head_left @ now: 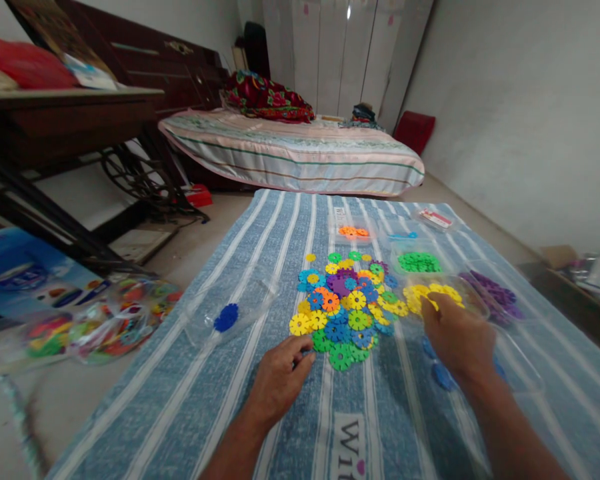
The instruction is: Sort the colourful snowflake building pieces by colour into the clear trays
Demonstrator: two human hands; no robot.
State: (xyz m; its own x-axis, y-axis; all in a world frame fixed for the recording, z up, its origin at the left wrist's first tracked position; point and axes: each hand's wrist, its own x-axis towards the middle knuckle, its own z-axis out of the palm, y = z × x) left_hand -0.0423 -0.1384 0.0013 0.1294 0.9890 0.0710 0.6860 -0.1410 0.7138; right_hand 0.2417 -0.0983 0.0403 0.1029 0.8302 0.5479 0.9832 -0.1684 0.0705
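Observation:
A heap of colourful notched plastic discs (347, 283) lies on the striped tablecloth. My left hand (283, 373) rests at the heap's near left edge, fingers curled beside yellow discs (300, 325) and green discs (341, 357); whether anything is in them is hidden. My right hand (460, 337) reaches over a clear box of yellow discs (447, 291), its fingers closed and pointing down among them. What those fingertips hold cannot be made out. Below that hand, blue discs (444, 377) show in another clear box, partly covered by my forearm.
Clear boxes hold green discs (419, 262), purple discs (493, 293), orange discs (354, 232) and light blue pieces (403, 235). At the left, a clear box contains dark blue discs (226, 318). Bags of colourful pieces (125, 327) lie beside the table; a bed (300, 157) stands beyond.

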